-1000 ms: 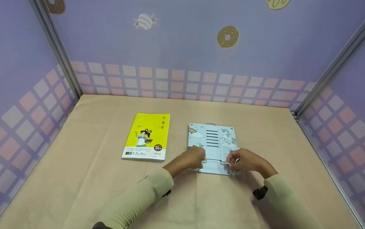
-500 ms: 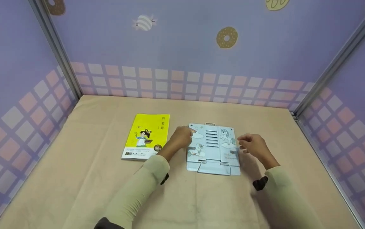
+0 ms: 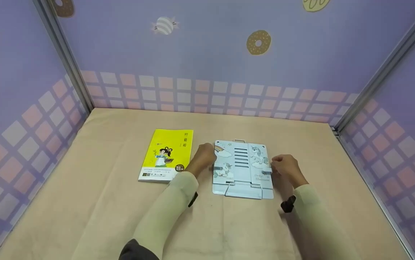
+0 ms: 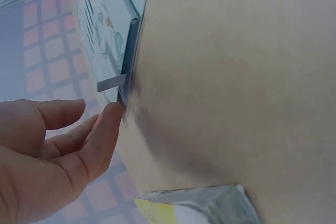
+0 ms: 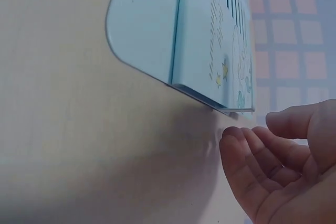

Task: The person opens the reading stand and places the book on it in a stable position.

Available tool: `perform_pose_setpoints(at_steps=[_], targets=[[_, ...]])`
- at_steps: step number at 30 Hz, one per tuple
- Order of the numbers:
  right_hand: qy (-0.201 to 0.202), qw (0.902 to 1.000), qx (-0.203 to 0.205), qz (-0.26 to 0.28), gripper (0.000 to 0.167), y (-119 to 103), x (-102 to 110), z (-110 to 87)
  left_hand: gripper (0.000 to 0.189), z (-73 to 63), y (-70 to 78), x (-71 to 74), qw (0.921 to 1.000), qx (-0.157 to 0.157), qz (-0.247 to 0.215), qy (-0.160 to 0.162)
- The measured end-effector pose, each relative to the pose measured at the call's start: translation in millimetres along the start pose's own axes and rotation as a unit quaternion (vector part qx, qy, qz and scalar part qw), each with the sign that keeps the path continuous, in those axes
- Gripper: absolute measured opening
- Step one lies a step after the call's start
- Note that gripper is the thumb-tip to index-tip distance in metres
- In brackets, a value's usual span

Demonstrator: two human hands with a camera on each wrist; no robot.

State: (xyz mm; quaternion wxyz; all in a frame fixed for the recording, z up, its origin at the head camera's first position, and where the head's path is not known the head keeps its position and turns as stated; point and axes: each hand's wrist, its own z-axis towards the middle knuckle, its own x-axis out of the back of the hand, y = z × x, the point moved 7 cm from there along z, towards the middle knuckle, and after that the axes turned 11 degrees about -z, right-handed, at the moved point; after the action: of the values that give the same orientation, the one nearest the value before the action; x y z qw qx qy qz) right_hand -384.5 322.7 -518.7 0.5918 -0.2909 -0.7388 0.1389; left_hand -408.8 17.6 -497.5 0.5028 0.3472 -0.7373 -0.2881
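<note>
A light blue book stand (image 3: 242, 173) with unicorn and rainbow drawings lies folded flat on the table. My left hand (image 3: 203, 156) is at its left edge; in the left wrist view a fingertip meets or nearly meets the stand (image 4: 102, 30), and the thumb is apart from it. On the other side, my right hand (image 3: 287, 167) hovers by the right edge. The right wrist view has that hand's loosely bent fingers a little short of the stand (image 5: 149, 24). Nothing is held in either hand. From above, the left fingertips are hidden.
A yellow book (image 3: 171, 144) with a drawn figure on its cover lies to the left, close by my left forearm. Pale cloth (image 3: 120, 216) covers the table. Patterned purple panels (image 3: 207, 54) enclose the back and both sides.
Both hands have left the wire clips at the stand's bottom and moved up and outward to its side edges. Lately the right hand has shifted slightly lower. The stand and book stay put.
</note>
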Motion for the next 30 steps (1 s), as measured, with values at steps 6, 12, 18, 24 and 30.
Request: perform_pose_setpoints(at_steps=[6,12,18,24,30], targets=[[-0.008,0.9997,-0.015,-0.015,0.032,-3.2,-8.6,5.4,0.035,2.8,-3.8,-4.7,0.9999,0.008,-0.005,-0.003],[-0.015,0.9996,-0.018,-0.014,0.032,-1.8,-11.4,8.5,0.032,4.5,-3.5,-8.0,1.0,-0.001,-0.001,-0.001],[-0.02,0.9993,-0.032,0.004,0.032,4.1,-15.6,12.5,0.033,6.7,-9.1,-9.8,0.9994,0.022,-0.029,-0.003],[-0.014,0.9988,-0.045,0.015,0.03,8.8,-17.2,14.3,0.033,8.3,-12.6,-9.3,0.9986,0.027,-0.045,-0.007],[0.0,0.9986,-0.039,0.035,0.024,7.6,-11.2,12.0,0.029,10.0,-8.8,-3.8,0.999,0.007,-0.042,0.01]])
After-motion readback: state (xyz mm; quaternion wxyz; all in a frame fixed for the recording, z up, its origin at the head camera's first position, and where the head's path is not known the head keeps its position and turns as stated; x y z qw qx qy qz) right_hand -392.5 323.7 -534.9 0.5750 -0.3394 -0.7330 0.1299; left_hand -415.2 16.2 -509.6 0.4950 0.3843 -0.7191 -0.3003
